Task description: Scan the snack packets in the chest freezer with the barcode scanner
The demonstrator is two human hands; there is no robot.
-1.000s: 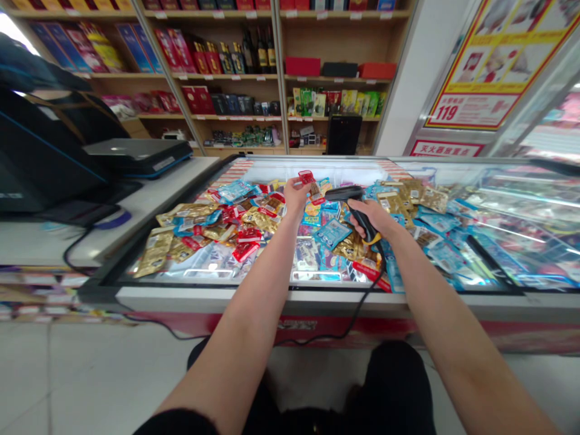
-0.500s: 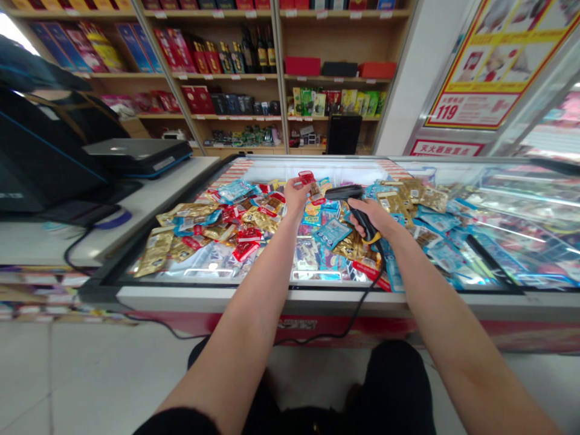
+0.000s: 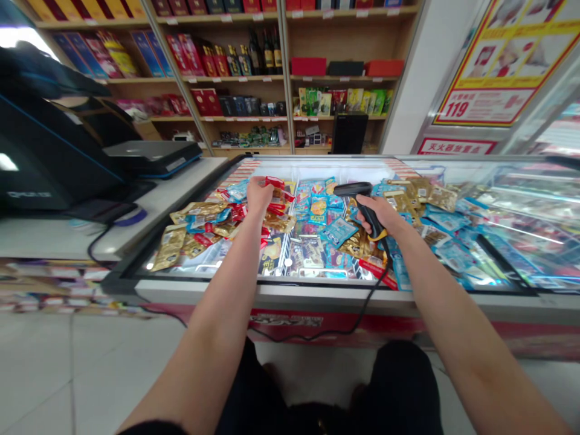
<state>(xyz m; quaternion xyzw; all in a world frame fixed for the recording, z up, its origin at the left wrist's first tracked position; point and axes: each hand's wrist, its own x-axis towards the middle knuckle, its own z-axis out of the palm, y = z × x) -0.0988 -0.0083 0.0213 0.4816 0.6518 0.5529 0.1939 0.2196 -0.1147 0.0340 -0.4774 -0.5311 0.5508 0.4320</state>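
Observation:
My left hand (image 3: 259, 194) is closed on a small red snack packet (image 3: 275, 182), held flat just above the left pile of gold and red packets (image 3: 199, 225). My right hand (image 3: 378, 215) grips the handle of a black barcode scanner (image 3: 360, 197) with a yellow band, its head pointing left over the blue packets (image 3: 336, 229). The scanner's black cable (image 3: 362, 308) drops over the front edge of the glass-topped freezer (image 3: 290, 293). Loose snack packets cover the freezer's glass lid.
A white counter (image 3: 136, 220) to the left carries a black monitor (image 3: 49, 163) and a flat black device (image 3: 151, 157). Wooden shelves (image 3: 281, 78) of boxed goods line the back wall. A red-and-yellow poster (image 3: 493, 66) hangs at right. My dark-trousered legs (image 3: 399, 386) are below.
My left hand has carried the red packet leftward and lowered it from beside the scanner to over the gold and red pile. The view shifted slightly. The scanner hand stayed about in place.

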